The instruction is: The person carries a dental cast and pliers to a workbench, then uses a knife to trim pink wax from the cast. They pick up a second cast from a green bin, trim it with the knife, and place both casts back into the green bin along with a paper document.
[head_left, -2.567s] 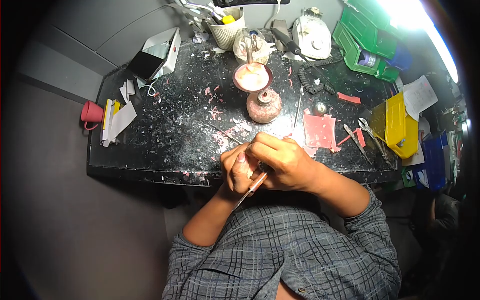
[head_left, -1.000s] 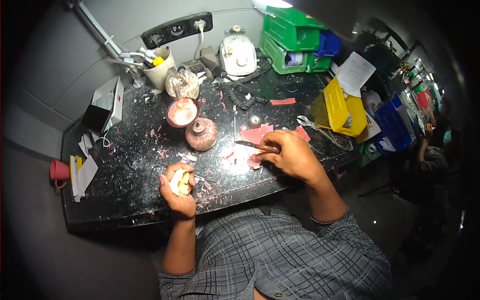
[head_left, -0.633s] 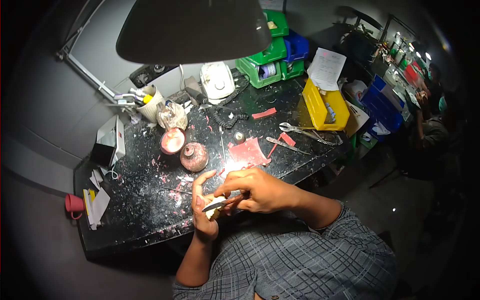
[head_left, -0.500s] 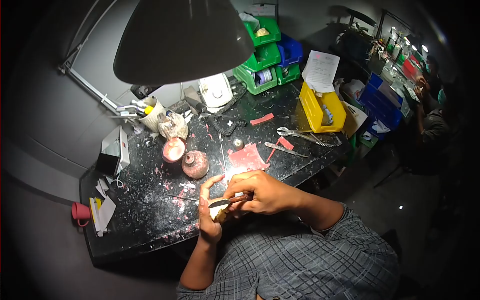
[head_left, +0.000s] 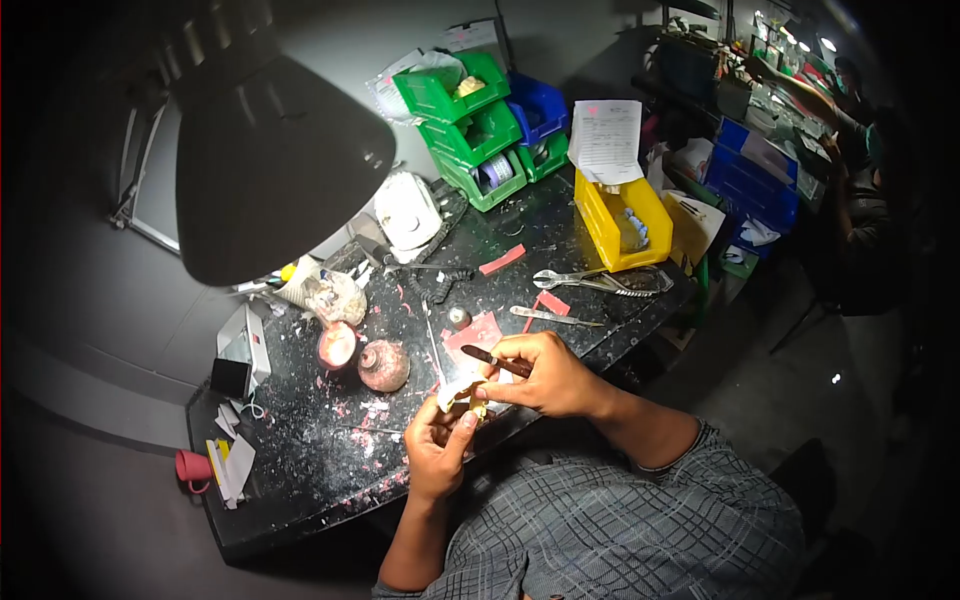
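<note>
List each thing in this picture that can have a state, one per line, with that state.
left hand, closed around the pale piece
right hand, pinching the knife
lamp, seemingly lit
yellow bin, upright, open-topped
pliers, lying flat on the bench
pink bowl, upright, filled
</note>
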Action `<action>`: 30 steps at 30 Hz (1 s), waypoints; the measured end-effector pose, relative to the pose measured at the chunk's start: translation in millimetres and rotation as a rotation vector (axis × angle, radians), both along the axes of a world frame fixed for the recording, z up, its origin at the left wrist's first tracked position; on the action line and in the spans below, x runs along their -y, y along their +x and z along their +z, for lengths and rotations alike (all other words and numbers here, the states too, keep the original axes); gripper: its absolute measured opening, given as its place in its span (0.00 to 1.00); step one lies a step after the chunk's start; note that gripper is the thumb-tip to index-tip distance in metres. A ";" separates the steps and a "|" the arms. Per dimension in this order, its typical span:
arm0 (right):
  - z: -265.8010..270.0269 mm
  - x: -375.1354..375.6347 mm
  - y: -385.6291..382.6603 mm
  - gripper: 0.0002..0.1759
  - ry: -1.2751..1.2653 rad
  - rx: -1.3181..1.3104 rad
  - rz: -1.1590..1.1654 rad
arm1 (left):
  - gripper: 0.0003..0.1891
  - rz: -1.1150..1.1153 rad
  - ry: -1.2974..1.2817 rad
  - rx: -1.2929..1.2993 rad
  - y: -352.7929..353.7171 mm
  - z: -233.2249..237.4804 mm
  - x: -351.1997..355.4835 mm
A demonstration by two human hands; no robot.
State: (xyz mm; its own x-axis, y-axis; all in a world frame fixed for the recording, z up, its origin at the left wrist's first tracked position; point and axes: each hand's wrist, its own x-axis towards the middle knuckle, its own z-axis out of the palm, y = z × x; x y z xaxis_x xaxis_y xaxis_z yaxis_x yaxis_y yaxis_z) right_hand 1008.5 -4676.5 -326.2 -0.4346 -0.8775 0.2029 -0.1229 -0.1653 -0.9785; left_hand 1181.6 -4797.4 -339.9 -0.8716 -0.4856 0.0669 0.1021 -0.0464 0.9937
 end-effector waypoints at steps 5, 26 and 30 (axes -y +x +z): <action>-10.2 -5.1 -8.5 0.16 -0.097 0.141 0.080 | 0.16 0.049 0.016 0.064 -7.1 4.9 -1.8; -27.0 -42.9 -74.0 0.08 -0.205 0.081 -0.316 | 0.14 0.098 0.001 0.026 -51.4 23.0 17.6; -43.3 -43.6 -75.4 0.15 -0.211 0.176 -0.308 | 0.14 0.160 -0.072 0.027 -81.1 46.9 29.9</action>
State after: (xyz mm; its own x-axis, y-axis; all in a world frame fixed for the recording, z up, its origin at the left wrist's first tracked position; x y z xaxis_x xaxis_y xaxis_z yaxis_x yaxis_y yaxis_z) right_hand 933.1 -4632.9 -369.5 -0.7150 -0.6477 0.2632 -0.0315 -0.3463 -0.9376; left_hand 1100.4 -4827.3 -293.0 -0.7858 -0.6127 0.0844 0.0758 0.0400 0.9963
